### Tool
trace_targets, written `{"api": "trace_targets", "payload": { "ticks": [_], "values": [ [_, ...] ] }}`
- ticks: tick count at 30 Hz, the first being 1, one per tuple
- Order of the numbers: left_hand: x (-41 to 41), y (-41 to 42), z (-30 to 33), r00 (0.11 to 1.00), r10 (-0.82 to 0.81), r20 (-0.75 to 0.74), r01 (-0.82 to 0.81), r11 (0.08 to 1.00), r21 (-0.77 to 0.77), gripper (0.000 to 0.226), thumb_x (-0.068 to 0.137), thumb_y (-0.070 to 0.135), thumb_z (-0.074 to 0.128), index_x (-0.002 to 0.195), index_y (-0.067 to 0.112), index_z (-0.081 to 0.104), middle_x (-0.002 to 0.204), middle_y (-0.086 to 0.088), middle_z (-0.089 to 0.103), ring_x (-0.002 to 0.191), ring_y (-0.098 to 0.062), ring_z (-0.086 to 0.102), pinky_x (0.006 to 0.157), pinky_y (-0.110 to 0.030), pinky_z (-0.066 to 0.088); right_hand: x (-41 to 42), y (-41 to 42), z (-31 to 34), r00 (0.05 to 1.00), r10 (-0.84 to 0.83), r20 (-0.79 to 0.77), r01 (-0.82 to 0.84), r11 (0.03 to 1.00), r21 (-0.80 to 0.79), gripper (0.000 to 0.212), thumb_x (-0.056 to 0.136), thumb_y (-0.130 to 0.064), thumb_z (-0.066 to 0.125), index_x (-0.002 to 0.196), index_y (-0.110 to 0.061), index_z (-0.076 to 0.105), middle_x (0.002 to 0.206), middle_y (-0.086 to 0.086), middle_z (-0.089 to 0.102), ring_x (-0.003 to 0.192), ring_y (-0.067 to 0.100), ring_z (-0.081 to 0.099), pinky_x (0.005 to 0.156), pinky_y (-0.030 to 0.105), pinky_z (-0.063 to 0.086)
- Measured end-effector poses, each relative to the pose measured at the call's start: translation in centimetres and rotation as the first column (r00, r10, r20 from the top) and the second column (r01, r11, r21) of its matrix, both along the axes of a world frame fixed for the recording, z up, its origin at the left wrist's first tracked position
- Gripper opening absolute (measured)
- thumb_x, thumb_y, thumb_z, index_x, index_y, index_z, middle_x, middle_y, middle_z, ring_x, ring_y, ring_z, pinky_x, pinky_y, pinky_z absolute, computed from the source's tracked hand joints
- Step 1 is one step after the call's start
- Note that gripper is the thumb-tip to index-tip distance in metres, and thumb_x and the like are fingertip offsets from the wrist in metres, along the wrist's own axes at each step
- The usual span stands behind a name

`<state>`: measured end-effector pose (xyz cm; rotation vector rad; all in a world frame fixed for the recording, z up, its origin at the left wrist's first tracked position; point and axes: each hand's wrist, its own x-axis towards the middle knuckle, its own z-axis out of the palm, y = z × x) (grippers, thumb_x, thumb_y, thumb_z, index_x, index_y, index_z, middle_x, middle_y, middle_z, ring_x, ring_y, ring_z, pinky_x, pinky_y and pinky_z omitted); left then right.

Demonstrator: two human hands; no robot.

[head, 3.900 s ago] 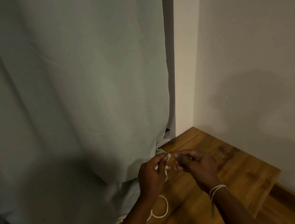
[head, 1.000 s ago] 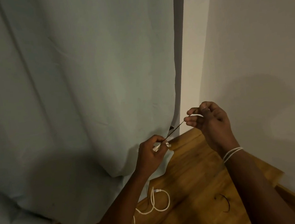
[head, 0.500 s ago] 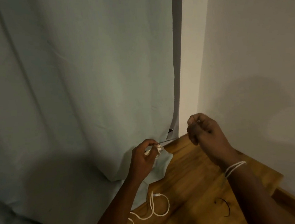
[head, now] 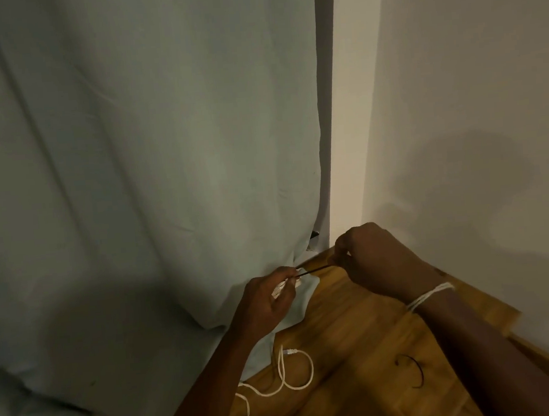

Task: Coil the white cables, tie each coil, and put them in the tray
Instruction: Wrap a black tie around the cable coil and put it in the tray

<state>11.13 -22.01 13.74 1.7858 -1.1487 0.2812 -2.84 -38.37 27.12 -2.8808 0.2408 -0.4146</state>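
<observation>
My left hand [head: 267,302] pinches a small bundle of white cable [head: 281,287] in front of the curtain. A thin dark tie [head: 314,270] stretches from that bundle to my right hand [head: 372,259], which pinches its other end just to the right. A loose white cable [head: 296,375] lies in loops on the wooden floor below my left forearm, one plug end showing. White cord is wrapped around my right wrist [head: 429,295]. No tray is in view.
A pale green curtain [head: 150,184] hangs over the left and centre down to the floor. White walls [head: 473,126] meet in a corner at right. A second dark tie [head: 412,369] lies curled on the wooden floor [head: 359,349].
My right hand has dropped and come back left toward my left hand, and the dark tie is again stretched between them. The left hand stays almost still with the bundle.
</observation>
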Motion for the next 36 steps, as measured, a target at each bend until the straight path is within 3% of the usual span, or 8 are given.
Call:
{"api": "trace_targets", "payload": {
  "ticks": [3, 7, 10, 13, 23, 28, 30, 36],
  "values": [
    [-0.1, -0.4, 0.9, 0.958, -0.004, -0.288, -0.019, 0.997, -0.077, 0.021, 0.095, 0.033, 0.054, 0.104, 0.016, 0.062, 0.085, 0.001, 0.074, 0.077, -0.014, 0.069, 0.068, -0.023, 0.055, -0.2, 0.5, -2.0, 0.995, -0.017, 0.099, 0.008, 0.996, 0.085, 0.025, 0.097, -0.03, 0.058, 0.098, -0.012, 0.076, 0.091, 0.001, 0.073, 0.072, 0.008, 0.061, 0.067, 0.016, 0.048],
    [0.3, -1.3, 2.7, 0.695, -0.137, -0.706, -0.152, 0.932, -0.33, 0.012, 0.097, 0.014, 0.053, 0.099, 0.02, 0.063, 0.103, -0.013, 0.073, 0.091, -0.031, 0.071, 0.069, -0.034, 0.055, 0.1, 2.5, -6.3, 0.989, -0.064, 0.131, 0.03, 0.97, 0.242, 0.021, 0.097, -0.039, 0.056, 0.082, -0.027, 0.065, 0.066, -0.018, 0.052, 0.055, 0.001, 0.046, 0.055, 0.01, 0.028],
    [-0.4, -1.9, 4.2, 0.468, -0.359, -0.808, -0.204, 0.845, -0.494, 0.017, 0.099, 0.008, 0.046, 0.099, 0.012, 0.062, 0.115, -0.017, 0.068, 0.092, -0.026, 0.068, 0.061, -0.028, 0.055, 0.7, 3.4, -8.9, 0.985, -0.077, 0.155, 0.013, 0.926, 0.377, 0.025, 0.097, -0.038, 0.058, 0.074, -0.028, 0.061, 0.056, -0.017, 0.047, 0.049, 0.005, 0.047, 0.053, 0.012, 0.031],
    [-1.3, -1.9, 5.8, 0.387, -0.47, -0.793, -0.182, 0.804, -0.565, 0.016, 0.099, 0.01, 0.044, 0.1, 0.009, 0.06, 0.105, -0.015, 0.068, 0.081, -0.018, 0.068, 0.055, -0.025, 0.054, 1.3, 3.9, -9.7, 0.974, -0.096, 0.204, -0.011, 0.883, 0.469, 0.027, 0.095, -0.033, 0.061, 0.076, -0.017, 0.07, 0.056, -0.014, 0.054, 0.052, 0.004, 0.054, 0.05, 0.014, 0.038],
    [-1.8, 0.2, 6.8, 0.577, -0.483, -0.659, 0.143, 0.854, -0.501, 0.019, 0.096, -0.001, 0.046, 0.11, 0.008, 0.055, 0.082, -0.011, 0.069, 0.063, -0.013, 0.065, 0.053, -0.02, 0.051, 0.6, 1.5, -7.6, 0.968, -0.165, 0.191, -0.035, 0.661, 0.749, 0.032, 0.075, -0.048, 0.076, 0.074, -0.016, 0.073, 0.071, -0.001, 0.072, 0.066, 0.01, 0.066, 0.057, 0.014, 0.05],
    [-2.7, 0.4, 7.3, 0.529, -0.554, -0.642, 0.323, 0.832, -0.451, 0.027, 0.09, -0.002, 0.053, 0.115, 0.008, 0.053, 0.085, -0.01, 0.069, 0.071, -0.015, 0.067, 0.06, -0.022, 0.053, 2.2, 0.3, -5.7, 0.984, -0.128, 0.125, -0.099, 0.187, 0.977, 0.036, 0.099, -0.037, 0.053, 0.106, -0.008, 0.072, 0.096, 0.012, 0.076, 0.098, 0.034, 0.07, 0.088, 0.042, 0.058],
    [-3.2, 0.2, 7.3, 0.534, -0.561, -0.633, 0.367, 0.828, -0.424, 0.026, 0.091, -0.004, 0.053, 0.113, 0.01, 0.055, 0.087, -0.011, 0.07, 0.079, -0.019, 0.068, 0.068, -0.027, 0.056, 2.6, 1.1, -5.7, 0.995, -0.021, 0.096, -0.095, 0.04, 0.995, 0.028, 0.1, -0.02, 0.049, 0.108, -0.003, 0.07, 0.088, 0.013, 0.075, 0.084, 0.028, 0.073, 0.077, 0.035, 0.06],
    [-3.7, 0.4, 7.3, 0.706, -0.426, -0.565, 0.367, 0.903, -0.223, 0.024, 0.087, 0.016, 0.068, 0.105, 0.027, 0.057, 0.105, -0.014, 0.069, 0.097, -0.032, 0.068, 0.081, -0.047, 0.057, 2.6, 0.2, -6.7, 0.954, 0.253, 0.161, -0.105, -0.222, 0.969, 0.042, 0.057, -0.028, 0.093, 0.089, -0.005, 0.079, 0.096, 0.018, 0.074, 0.084, 0.025, 0.073, 0.079, 0.036, 0.061]
  ]
}}
